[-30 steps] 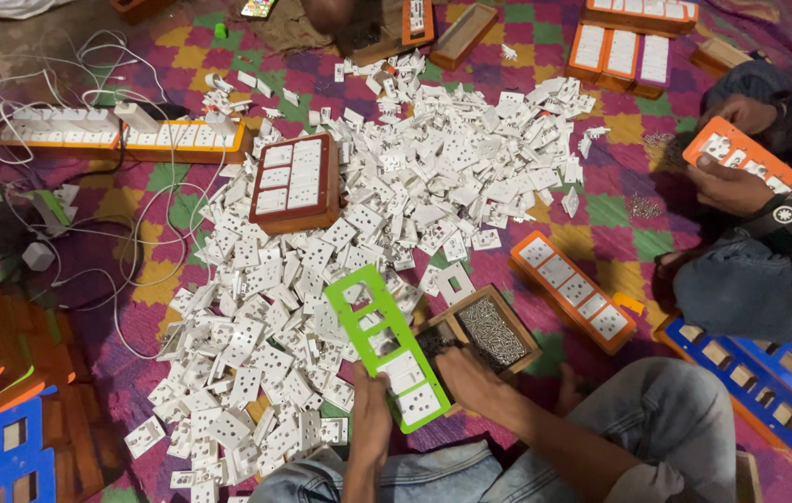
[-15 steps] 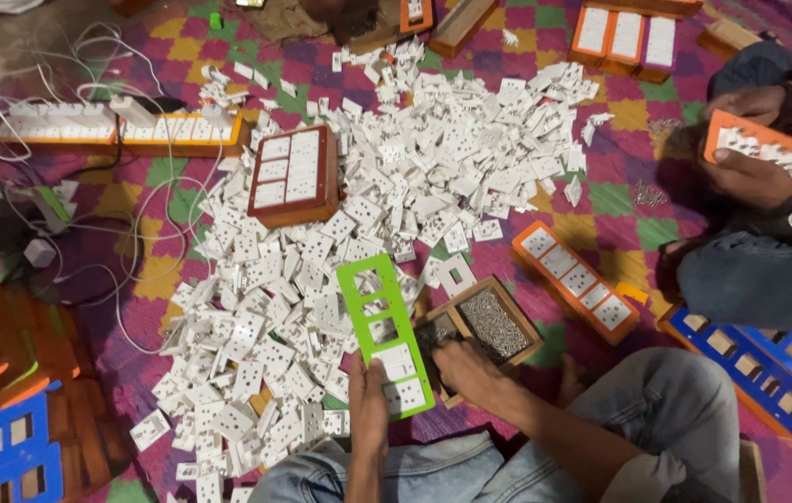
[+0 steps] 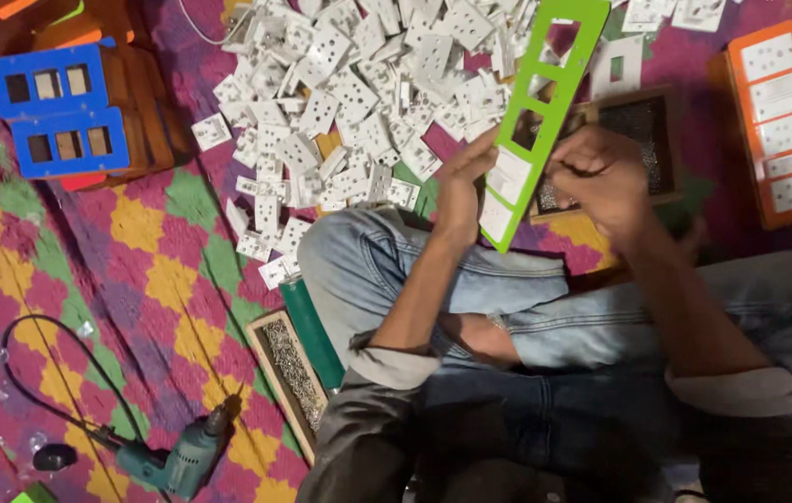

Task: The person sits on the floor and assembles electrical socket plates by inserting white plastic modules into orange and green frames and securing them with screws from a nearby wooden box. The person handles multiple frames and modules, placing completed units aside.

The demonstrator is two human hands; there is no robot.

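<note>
Left hand (image 3: pixel 459 191) gripped lower edge of green switch-plate frame (image 3: pixel 545 102). Frame's long axis ran 1 to 7 o'clock, tilted above lap. Right hand (image 3: pixel 601 177) curled at frame's 3 o'clock edge, over wooden screw tray (image 3: pixel 661 140); pinch contents not discernible. White socket modules (image 3: pixel 358 102) heaped at 10 o'clock.

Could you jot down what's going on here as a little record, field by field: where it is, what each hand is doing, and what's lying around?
Setting: person seated on a patterned mat, seen from above
Left hand: grips the lower edge of a green frame
Right hand: fingers curled at the frame's right side, over a wooden tray; contents of the hand hidden
Frame: long, with window openings, white pieces in the lower ones
Pile: white socket plates heaped ahead of the knees
Nearby: orange frame, blue frames, second tray, corded drill
</note>
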